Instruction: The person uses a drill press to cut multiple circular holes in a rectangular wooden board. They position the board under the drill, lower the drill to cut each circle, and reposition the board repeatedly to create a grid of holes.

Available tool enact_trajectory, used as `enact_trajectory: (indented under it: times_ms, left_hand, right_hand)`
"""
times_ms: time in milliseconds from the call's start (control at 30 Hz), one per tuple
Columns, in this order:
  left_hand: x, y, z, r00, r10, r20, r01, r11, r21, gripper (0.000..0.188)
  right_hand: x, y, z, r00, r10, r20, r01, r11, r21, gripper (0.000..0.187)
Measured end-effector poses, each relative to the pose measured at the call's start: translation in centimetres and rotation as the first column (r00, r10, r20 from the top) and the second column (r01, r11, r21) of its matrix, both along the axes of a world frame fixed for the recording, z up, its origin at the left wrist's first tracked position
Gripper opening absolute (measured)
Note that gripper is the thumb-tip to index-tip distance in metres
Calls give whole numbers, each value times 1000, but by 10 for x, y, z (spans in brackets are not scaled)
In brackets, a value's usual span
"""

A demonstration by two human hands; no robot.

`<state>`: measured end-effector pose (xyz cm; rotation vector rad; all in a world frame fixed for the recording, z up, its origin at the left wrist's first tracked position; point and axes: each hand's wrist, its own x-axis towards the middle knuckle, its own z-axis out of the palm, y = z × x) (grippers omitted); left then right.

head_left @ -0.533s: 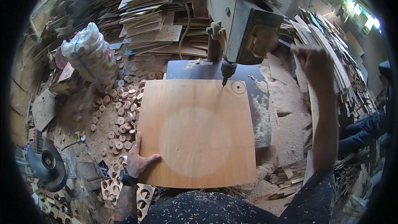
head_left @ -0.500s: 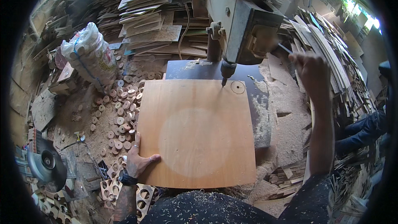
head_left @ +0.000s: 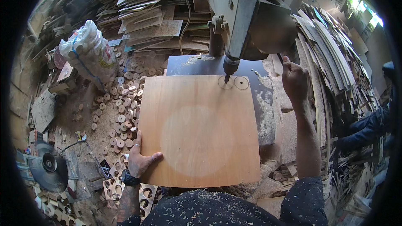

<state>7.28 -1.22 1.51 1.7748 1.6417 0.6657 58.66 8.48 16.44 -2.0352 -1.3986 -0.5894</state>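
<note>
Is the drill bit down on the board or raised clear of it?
Down: the drill bit's tip meets the board inside a circular mark. I cannot tell how deep it goes.

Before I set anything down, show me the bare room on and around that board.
Bare: the middle of the board, between left hand and chuck. The table right of the board is open but sawdusty. Crowded: discs left of the board, scraps off its near right corner.

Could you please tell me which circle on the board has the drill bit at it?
The left circle, with the drill bit over it. The right circle, nearer the far right corner of the wooden board, shows its dark centre hole.
</note>
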Motion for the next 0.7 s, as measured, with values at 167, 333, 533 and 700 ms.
enact_trajectory:
  times_ms: [167, 333, 533, 700]
  left_hand:
    - [2, 1, -1, 998, 20, 61, -20, 1000, -2, 121]
    - [-1, 0, -5, 997, 26, 68, -24, 999, -24, 120]
    - [2, 1, -4, 999, 29, 45, -28, 1000, -10, 120]
    - [3, 1, 8, 998, 58, 36, -52, 987, -153, 125]
  right_hand:
    - [9, 10, -29, 973, 79, -216, -57, 993, 108, 56]
    - [9, 15, -44, 925, 86, -370, -33, 989, 147, 64]
    - [12, 26, -61, 823, 259, -506, -66, 928, 367, 60]
    - [20, 43, -82, 912, 169, -373, -22, 931, 365, 53]
